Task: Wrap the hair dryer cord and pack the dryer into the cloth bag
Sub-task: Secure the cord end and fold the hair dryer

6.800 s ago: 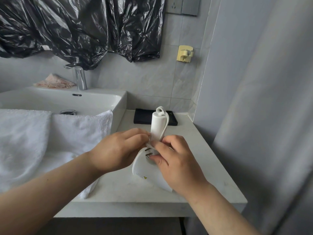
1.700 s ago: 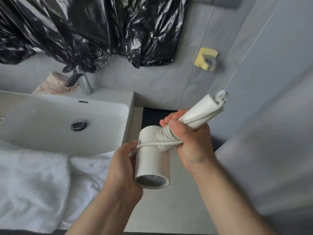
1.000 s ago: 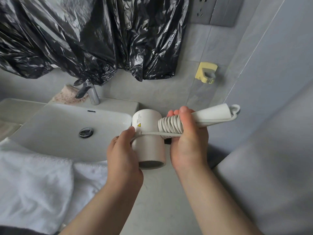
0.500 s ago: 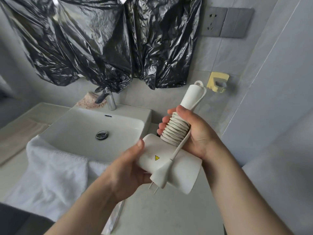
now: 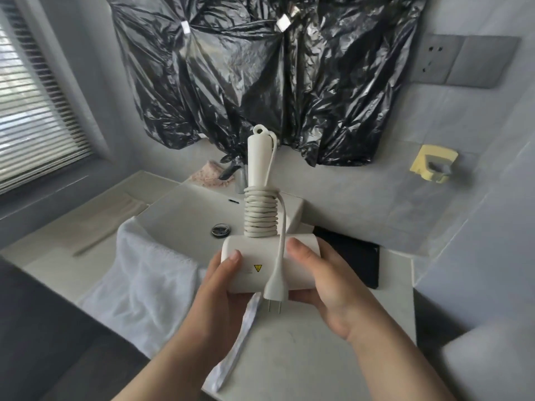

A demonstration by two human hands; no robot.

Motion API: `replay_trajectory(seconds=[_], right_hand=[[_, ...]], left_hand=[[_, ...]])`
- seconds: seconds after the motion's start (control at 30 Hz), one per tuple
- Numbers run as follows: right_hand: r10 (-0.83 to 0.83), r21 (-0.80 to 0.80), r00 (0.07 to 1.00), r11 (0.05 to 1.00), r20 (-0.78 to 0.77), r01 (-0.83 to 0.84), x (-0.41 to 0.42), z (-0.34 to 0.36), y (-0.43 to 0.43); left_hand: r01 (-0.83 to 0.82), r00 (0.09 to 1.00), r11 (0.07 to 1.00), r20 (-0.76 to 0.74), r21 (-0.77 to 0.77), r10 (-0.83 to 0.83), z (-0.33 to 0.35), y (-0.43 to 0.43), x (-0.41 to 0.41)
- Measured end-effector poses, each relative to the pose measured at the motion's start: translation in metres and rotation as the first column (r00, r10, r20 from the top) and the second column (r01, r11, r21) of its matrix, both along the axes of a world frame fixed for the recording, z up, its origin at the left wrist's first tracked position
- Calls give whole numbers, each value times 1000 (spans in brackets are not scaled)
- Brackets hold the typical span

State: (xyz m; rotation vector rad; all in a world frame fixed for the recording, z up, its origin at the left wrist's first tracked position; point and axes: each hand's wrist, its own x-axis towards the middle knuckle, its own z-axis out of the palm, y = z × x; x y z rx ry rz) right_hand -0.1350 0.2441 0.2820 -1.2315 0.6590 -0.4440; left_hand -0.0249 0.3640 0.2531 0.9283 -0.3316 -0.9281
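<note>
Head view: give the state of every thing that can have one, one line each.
hair dryer: held in the air, handle pointing up.
cord: coiled round the handle, tail hanging loose.
plug: unplugged, prongs down.
left hand: grips the dryer's left end.
right hand: grips its right end.
towel: draped over the sink's front edge.
black bag: flat on the counter, dryer not inside.
wall socket: nothing plugged in.
</note>
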Motion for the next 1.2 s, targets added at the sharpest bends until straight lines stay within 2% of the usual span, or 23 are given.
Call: replay_trajectory(seconds=[0.17,0.3,0.47,0.63,0.87,1.03,1.2], right_hand=[[82,-42,992,996,95,-79,33,3,11],[124,-38,982,992,142,-120,72,-8,33],[190,32,963,979,192,-200,126,-25,75],[223,65,964,970,145,-234,197,-46,124],[296,148,952,941,72,-304,333,-67,220],[311,159,950,936,35,-313,420,-72,277],[305,192,952,934,5,-300,471,-84,304]], left_hand=[[-104,988,984,128,143,85,-2,32,36],[-167,964,975,232,149,130,0,70,71],[-215,955,964,243,155,173,-9,121,110],[-311,929,933,264,181,258,-24,178,168],[-408,901,878,266,249,343,-45,277,289],[-380,905,866,325,325,275,-49,339,366],[-328,931,878,280,348,236,-54,367,419]])
